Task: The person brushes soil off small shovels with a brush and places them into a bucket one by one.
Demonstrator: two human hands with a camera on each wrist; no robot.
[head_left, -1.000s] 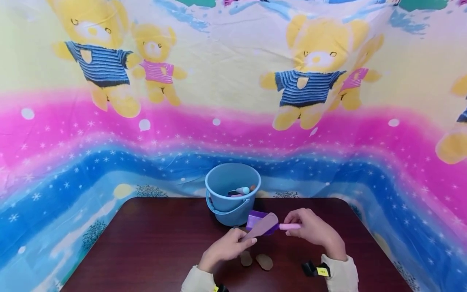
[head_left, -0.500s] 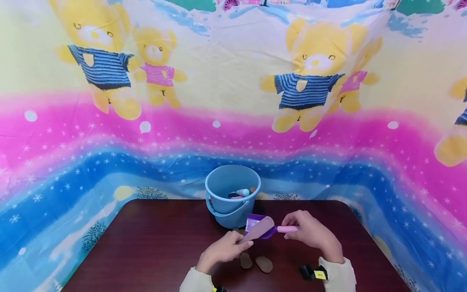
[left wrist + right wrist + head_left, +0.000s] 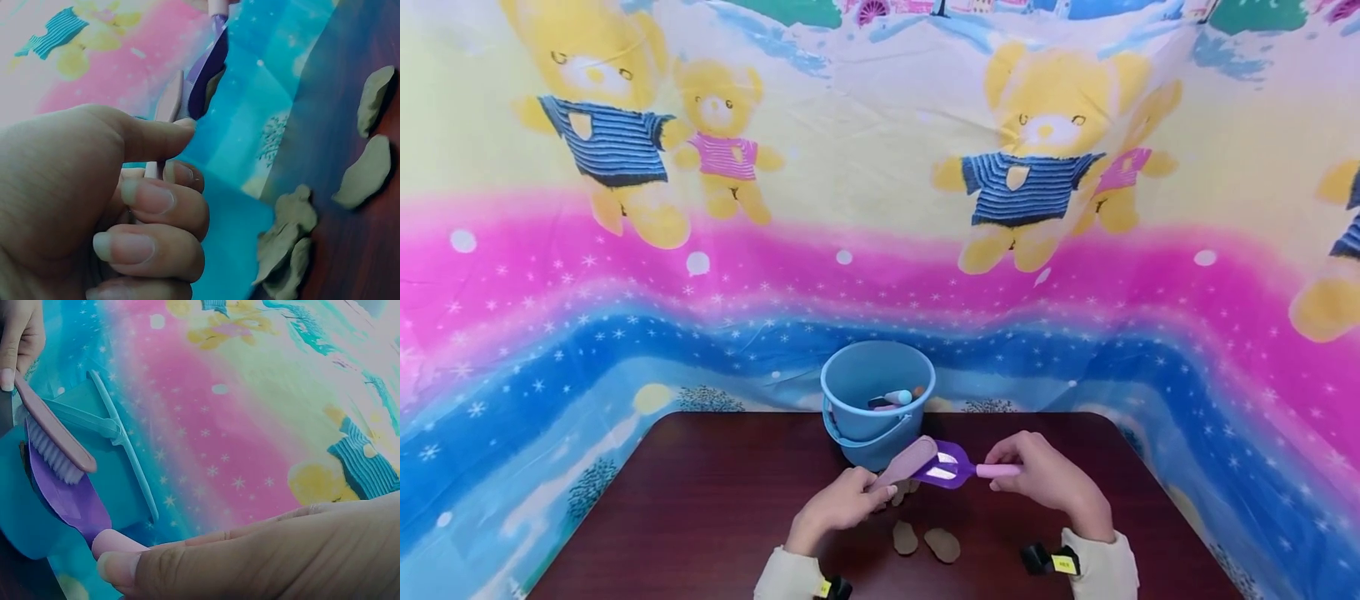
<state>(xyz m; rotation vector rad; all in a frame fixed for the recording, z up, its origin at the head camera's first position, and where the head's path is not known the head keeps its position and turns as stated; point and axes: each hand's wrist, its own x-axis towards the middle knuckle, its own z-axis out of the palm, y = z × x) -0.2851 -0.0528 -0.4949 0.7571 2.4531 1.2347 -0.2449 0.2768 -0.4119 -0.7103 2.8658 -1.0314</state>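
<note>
My left hand [image 3: 838, 500] holds a pink brush [image 3: 906, 463] by its handle, thumb on top. In the right wrist view, the brush's white bristles [image 3: 59, 456] touch the inside of a purple shovel [image 3: 78, 503]. My right hand [image 3: 1048, 475] pinches the shovel's pink handle [image 3: 998, 471]. Against the shovel's underside in the left wrist view sits a brownish piece [image 3: 214, 86]. Several flat tan clay-like pieces [image 3: 942, 545] lie on the table below, some of them partly behind my left hand in the head view.
Behind the shovel stands a light blue bucket [image 3: 842, 417] with several small items inside, including one with a pale blue end [image 3: 904, 397]. The dark red-brown table [image 3: 722, 483] is backed by a bear-patterned cloth [image 3: 850, 208].
My left hand and the brush have shifted left, toward the shovel's far end. The shovel now shows more of its inside. My right hand stays nearly in place.
</note>
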